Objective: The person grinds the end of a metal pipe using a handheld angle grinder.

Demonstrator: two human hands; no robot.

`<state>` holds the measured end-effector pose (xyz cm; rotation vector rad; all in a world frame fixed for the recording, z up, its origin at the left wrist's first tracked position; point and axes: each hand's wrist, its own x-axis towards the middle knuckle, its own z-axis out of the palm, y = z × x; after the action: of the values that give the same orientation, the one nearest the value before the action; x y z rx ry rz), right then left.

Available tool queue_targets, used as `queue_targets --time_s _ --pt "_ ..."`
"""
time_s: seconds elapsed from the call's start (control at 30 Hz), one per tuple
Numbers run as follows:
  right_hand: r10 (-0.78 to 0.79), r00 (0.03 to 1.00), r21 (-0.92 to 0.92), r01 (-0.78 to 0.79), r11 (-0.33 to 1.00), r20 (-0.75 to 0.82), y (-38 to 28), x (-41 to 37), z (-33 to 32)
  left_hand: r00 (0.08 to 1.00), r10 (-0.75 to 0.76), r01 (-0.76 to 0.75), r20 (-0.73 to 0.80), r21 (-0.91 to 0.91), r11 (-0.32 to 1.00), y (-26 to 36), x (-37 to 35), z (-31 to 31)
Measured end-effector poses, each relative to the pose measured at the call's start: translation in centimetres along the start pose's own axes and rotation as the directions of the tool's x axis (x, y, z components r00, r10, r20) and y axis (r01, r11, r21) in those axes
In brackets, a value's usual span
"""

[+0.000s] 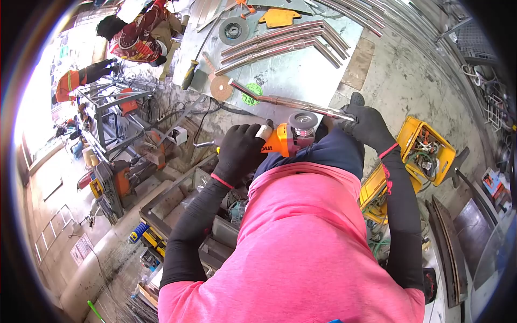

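Concrete floor (398, 81) (bright daylight at left) carries a steel sheet (301, 70), curved tubes (280, 40) and a yellow crate (407, 132).

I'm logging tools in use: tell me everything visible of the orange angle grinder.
The angle grinder has an orange body with dark lettering, a silvery metal head and a round grey disc facing up. It lies roughly level before the person's chest, its rear gripped by the black-gloved left hand. The disc sits close to the steel tube; contact cannot be told.
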<state>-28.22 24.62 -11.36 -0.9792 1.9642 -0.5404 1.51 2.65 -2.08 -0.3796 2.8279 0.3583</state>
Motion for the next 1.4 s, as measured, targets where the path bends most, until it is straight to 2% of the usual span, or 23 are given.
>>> queue_targets --time_s 0.07,0.27,0.33,0.43,0.5,0.67,0.73,0.77,0.97,1.13,1.2,1.4 --pt "-0.002 1.0 0.007 0.002 1.0 0.019 -0.9 -0.1 -0.7 0.998 -0.037 0.036 0.052 0.01 0.999 0.1 0.2 0.2" --pt "-0.032 0.999 0.007 0.032 0.999 0.016 -0.4 0.2 -0.4 1.0 -0.008 0.008 0.022 -0.007 1.0 0.2 0.7 0.5" --pt "-0.032 0.999 0.005 0.032 0.999 0.004 0.0 0.2 -0.3 0.998 0.024 -0.025 -0.059 -0.023 0.999 0.1 1.0 0.5" --pt "-0.022 1.0 0.011 0.022 1.0 0.02 -0.2 0.1 -0.5 0.999 0.008 -0.009 -0.034 -0.035 0.999 0.0 1.3 0.4" --pt "-0.024 0.999 0.09 0.022 0.996 0.03 -0.2 0.0 -0.5 1.0 0.006 -0.007 -0.031 -0.038 0.999 0.0 1.4 0.3" --pt "-0.034 0.999 0.09 0.03 0.995 0.042 -0.2 0.1 -0.6 0.999 0.012 -0.015 -0.051 -0.052 0.999 0.1 1.7 0.1" --pt "-0.04 0.999 0.066 0.038 0.997 0.033 -0.3 0.1 -0.6 0.996 -0.041 0.045 0.076 -0.047 0.998 0.3 2.0 -0.2" --pt "-0.036 0.998 0.059 0.033 0.998 0.048 -0.3 0.3 -0.6 0.996 -0.04 0.044 0.075 -0.048 0.998 0.3 2.0 -0.2" --pt "-0.073 0.996 0.048 0.071 0.996 0.058 -0.2 0.4 -0.7 1.0 -0.019 0.02 0.019 -0.053 0.998 0.3 2.2 0.0" --pt "-0.086 0.995 0.106 0.08 0.991 0.054 0.3 0.4 -0.7 0.993 -0.054 0.044 -0.107 -0.095 0.995 -0.5 2.1 0.0" --pt "-0.02 0.989 0.2 -0.01 0.98 0.144 0.2 0.6 -0.9 0.996 -0.029 0.023 -0.079 -0.081 0.996 -0.8 2.0 -0.5" --pt "0.002 0.974 0.239 -0.057 0.969 0.226 0.3 1.2 -0.9 0.998 0.033 -0.035 -0.055 -0.036 0.999 -0.9 1.8 -0.1"
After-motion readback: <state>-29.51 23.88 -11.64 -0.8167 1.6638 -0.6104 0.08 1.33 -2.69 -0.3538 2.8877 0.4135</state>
